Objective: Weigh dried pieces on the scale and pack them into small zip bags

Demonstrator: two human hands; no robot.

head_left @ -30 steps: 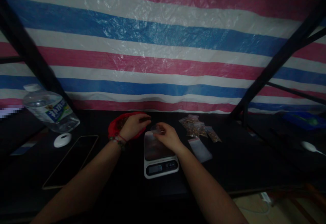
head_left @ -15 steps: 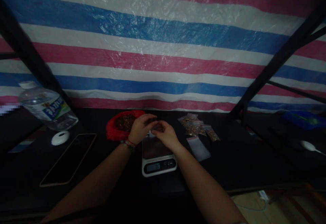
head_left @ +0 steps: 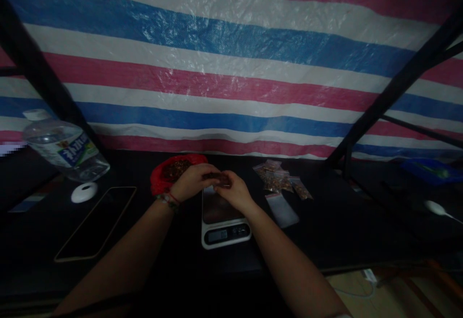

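My left hand and my right hand meet over the back edge of a small white kitchen scale on the dark table. Between the fingertips of both hands is a small clear bag with brownish contents; both hands pinch it. Behind my left hand lies a red plastic bag open on a heap of brown bits. To the right of the scale lie several filled little bags and an empty flat clear bag.
A phone lies face up at the left, with a white round object and a tilted water bottle beyond it. A striped tarpaulin hangs behind the table. Black frame bars slant at both sides. A white spoon lies far right.
My left hand came away from the red bag and joined my right hand over the scale; both now pinch the small bag. The view shifted slightly.
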